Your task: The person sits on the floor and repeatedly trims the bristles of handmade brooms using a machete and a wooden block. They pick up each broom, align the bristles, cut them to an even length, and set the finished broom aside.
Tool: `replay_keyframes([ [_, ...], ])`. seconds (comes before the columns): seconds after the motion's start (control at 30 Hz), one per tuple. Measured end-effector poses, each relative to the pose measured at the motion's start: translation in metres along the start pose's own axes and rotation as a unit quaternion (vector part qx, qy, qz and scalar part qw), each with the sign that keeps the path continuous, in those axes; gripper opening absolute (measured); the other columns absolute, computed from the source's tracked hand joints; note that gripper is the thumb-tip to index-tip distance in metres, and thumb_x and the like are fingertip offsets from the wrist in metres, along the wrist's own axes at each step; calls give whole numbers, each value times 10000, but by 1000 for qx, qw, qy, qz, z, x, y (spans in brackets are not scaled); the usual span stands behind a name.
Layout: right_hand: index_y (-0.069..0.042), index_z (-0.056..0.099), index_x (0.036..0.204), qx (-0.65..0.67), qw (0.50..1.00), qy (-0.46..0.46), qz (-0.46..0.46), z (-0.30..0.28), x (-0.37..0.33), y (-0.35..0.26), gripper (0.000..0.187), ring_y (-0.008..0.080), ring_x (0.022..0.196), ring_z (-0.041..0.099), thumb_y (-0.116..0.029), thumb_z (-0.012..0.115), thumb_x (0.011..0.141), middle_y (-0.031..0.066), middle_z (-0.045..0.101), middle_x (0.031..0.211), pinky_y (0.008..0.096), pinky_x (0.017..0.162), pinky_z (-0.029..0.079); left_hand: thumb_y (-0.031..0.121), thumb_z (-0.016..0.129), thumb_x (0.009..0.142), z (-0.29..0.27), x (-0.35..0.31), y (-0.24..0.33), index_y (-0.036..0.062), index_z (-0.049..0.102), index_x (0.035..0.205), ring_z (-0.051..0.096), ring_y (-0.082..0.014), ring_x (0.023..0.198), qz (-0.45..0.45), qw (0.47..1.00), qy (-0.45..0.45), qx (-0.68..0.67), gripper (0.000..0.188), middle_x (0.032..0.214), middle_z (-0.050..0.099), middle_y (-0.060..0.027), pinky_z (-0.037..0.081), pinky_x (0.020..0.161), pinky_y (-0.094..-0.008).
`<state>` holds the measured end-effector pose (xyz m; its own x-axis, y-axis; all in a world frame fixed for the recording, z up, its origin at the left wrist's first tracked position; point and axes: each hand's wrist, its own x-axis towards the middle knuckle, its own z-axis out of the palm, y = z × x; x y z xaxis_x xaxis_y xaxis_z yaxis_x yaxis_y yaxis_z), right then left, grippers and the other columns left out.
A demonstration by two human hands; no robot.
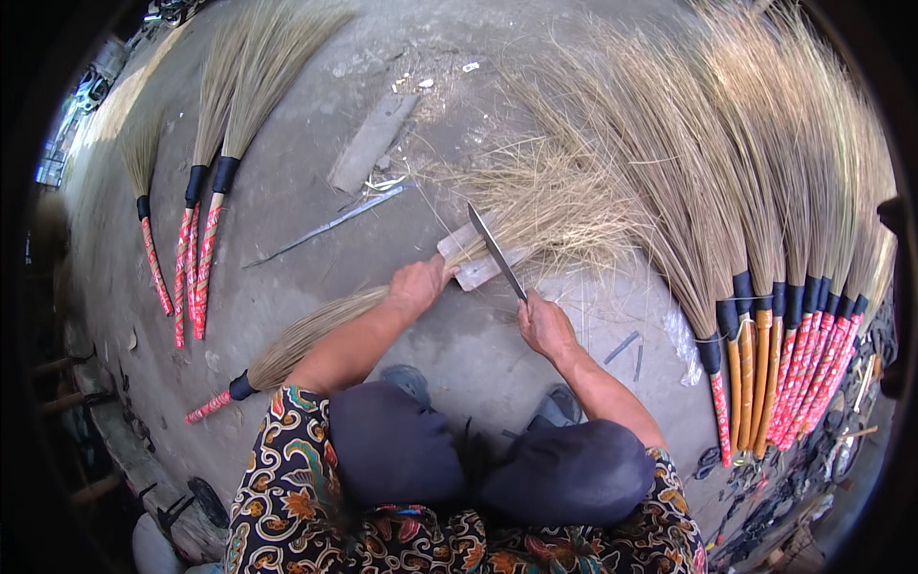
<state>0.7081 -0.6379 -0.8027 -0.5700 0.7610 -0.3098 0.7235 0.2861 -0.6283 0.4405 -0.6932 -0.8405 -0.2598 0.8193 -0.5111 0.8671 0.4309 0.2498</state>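
Observation:
A straw broom (308,342) lies slantwise under my left forearm, its red-wrapped handle (208,408) toward the lower left. My left hand (421,287) is closed around its bristles close to the tips, beside a small pale wooden block (481,275). The bristle ends rest across that block. In my right hand (548,325) is the handle of a long knife (496,251), largely hidden by my fingers. The blade points up and to the left, over the bristles at the block; whether it touches them I cannot tell.
Loose straw clippings (564,206) lie piled beyond the block. Several finished brooms (746,239) stand in a row at the right, with more brooms (222,172) at the far left. A flat board (374,142) and a thin grey strip (330,225) lie on the concrete floor.

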Motion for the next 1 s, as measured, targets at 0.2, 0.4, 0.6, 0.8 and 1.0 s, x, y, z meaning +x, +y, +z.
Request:
replay_keyframes([
  [0.2,-18,577,1042,97,982,150,-61,3,5,-1,254,519,761,660,-267,536,1074,290,653,774,580,683,495,534,471,1081,4,0,-1,42,597,1190,708,-509,957,12,1000,16,-15,520,974,740,-291,559,842,-600],
  [0.4,-2,568,1046,-27,1000,-3,11,2,7,-1,274,517,786,673,-272,528,1078,284,677,822,588,719,530,519,466,1085,5,-2,-1,37,580,1190,706,-515,943,30,999,28,-5,507,955,739,-293,554,822,-615],
  [0.6,0,570,1032,54,993,101,-20,3,0,0,273,523,796,679,-265,517,1076,297,691,816,590,733,535,515,463,1087,7,-3,0,36,572,1172,705,-518,939,20,999,24,-20,498,952,737,-294,552,820,-617],
  [0.8,-1,566,1022,-8,1000,12,7,8,-5,-2,269,523,748,671,-262,528,1074,303,674,797,599,705,526,520,462,1087,6,0,-1,38,567,1179,706,-513,934,19,999,24,-12,501,950,738,-289,551,824,-615],
  [1.0,7,577,1020,52,995,80,0,11,-5,-1,291,523,755,674,-270,512,1076,303,680,796,598,722,532,506,469,1088,10,-4,-1,40,565,1181,706,-513,947,20,1000,19,-14,484,957,739,-290,547,845,-615],
])
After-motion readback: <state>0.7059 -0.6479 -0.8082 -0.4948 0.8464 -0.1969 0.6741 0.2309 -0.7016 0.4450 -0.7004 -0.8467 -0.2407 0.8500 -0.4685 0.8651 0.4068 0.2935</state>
